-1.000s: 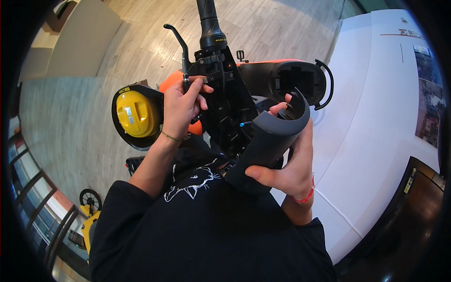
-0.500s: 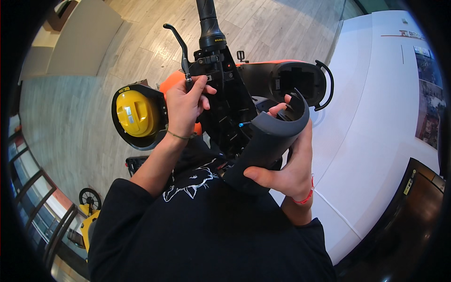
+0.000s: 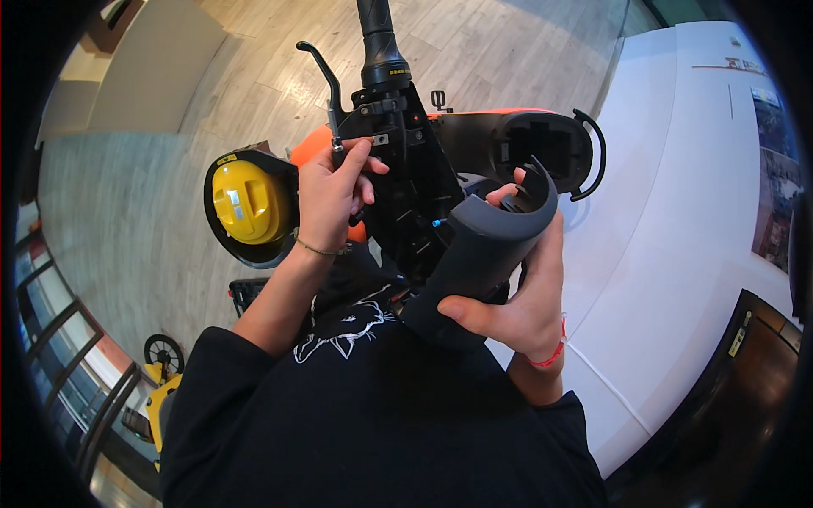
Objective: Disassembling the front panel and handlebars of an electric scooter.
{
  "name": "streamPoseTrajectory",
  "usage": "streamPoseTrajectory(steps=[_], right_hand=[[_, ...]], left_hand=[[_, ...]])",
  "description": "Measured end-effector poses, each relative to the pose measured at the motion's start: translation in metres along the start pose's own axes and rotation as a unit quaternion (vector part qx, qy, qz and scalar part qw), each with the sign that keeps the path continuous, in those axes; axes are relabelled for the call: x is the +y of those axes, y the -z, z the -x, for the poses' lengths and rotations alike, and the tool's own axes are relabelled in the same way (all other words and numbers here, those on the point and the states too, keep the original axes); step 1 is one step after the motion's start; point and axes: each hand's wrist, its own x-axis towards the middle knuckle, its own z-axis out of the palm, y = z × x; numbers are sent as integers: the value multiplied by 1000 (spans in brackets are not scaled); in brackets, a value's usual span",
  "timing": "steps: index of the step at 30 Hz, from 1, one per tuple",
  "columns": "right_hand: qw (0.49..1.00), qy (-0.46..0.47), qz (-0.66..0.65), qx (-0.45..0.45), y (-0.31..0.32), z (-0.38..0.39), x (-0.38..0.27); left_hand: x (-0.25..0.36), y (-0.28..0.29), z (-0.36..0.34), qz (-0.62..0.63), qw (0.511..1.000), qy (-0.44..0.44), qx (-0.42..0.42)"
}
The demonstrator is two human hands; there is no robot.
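Observation:
My left hand point(image 3: 329, 196) is closed round a screwdriver point(image 3: 336, 146) with a thin metal shaft and a dark handle; the shaft points away from me, beside the brake lever point(image 3: 320, 72). Its thumb and fingertips are next to a small metal clip point(image 3: 381, 140) on the opened black handlebar housing point(image 3: 405, 182). My right hand point(image 3: 529, 309) grips a dark grey curved plastic cover point(image 3: 478, 262), thumb on the near outer face and fingertips showing inside the hollow far end. The cover is tilted over the housing's near right side. A blue-tipped cable end point(image 3: 439, 223) shows beside it.
Beyond the housing extends a black handlebar grip point(image 3: 375, 25). Orange-edged bodywork with a black seat-like part point(image 3: 542, 148) lies to the right. A yellow helmet point(image 3: 246, 203) sits in a black holder at left. A white wall point(image 3: 635, 212) stands at right.
My left hand has shifted very slightly, leaving more of the small metal clip visible. The right hand and the cover hold nearly the same place.

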Motion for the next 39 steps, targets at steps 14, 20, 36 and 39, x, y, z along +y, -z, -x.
streamPoseTrajectory(steps=[14, 20, 36, 39], right_hand=[[1000, 7, 5, -6, 1, -2, 0], [1000, 3, -6, -6, 0, -3, 1], [1000, -13, 10, 26, -9, -6, 4], [999, -18, -8, 38, -13, -9, 1]], left_hand=[[6, 2, -8, -16, 1000, 2, -22], [17, 4, -12, -81, 994, 14, -67], [9, -1, -12, -147, 987, -48, -51], [11, -1, -12, -139, 987, -59, -53]])
